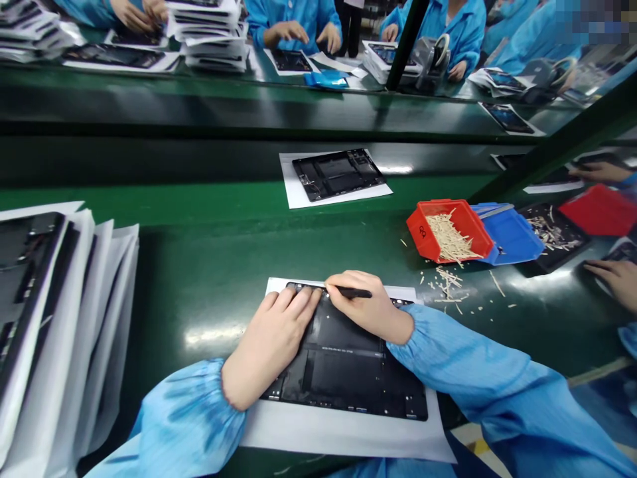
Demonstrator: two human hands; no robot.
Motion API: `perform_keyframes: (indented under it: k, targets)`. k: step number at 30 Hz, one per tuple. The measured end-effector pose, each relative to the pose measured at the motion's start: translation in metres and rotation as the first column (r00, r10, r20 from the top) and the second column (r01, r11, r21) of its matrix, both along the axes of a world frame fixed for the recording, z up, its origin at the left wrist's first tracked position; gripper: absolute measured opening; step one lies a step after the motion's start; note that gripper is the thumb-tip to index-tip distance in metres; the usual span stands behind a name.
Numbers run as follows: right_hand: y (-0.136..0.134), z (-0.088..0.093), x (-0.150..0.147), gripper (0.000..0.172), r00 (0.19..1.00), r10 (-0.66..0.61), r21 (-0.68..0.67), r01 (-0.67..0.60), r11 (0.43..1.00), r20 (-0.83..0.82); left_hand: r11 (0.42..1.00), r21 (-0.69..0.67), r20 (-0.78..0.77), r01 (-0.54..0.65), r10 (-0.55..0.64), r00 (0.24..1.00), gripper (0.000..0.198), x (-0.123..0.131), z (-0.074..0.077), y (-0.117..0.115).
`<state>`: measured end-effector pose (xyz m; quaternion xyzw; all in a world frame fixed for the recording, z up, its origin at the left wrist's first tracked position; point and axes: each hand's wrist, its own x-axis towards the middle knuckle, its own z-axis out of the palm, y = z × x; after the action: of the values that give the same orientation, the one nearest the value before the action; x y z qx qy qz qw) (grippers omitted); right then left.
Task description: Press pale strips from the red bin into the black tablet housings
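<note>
A black tablet back shell (348, 372) lies on a white sheet (343, 431) on the green bench in front of me. My left hand (271, 342) rests flat on the shell's left part, fingers stretched toward its far edge. My right hand (365, 305) is closed around a thin black tool (351, 292), whose tip touches the shell's far edge near my left fingertips. Both arms wear blue sleeves.
A stack of shells on white sheets (44, 312) stands at the left. A red bin (448, 232) of small pale sticks and a blue bin (512, 232) sit at the right, with loose sticks scattered near them. Another shell (338, 174) lies on the conveyor. Other people's hands work across and right.
</note>
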<state>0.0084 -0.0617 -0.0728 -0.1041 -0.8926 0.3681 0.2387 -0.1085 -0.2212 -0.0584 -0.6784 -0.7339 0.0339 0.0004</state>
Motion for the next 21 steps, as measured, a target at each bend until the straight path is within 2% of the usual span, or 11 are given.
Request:
perform_keyframes:
  k: [10,14,21]
  targets:
    - [0.0015,0.0020,-0.0012,0.013,0.993,-0.112,-0.060,0.113,0.992,0.025,1.000,0.016,0.036,0.000,0.000,0.999,0.051,-0.0023,-0.0026,-0.0006]
    - [0.0026,0.0037,-0.0007,0.014,0.995,-0.088,-0.072,0.090,0.993,0.036,1.000,0.017,0.038,0.001,-0.002,0.999,0.052,-0.0026,-0.0028,-0.0010]
    - [0.0044,0.0035,0.0022,0.014,0.997,-0.012,-0.008,0.013,1.000,0.070,1.000,0.008,0.067,-0.009,0.008,0.998,0.050,-0.0027,-0.0002,0.0001]
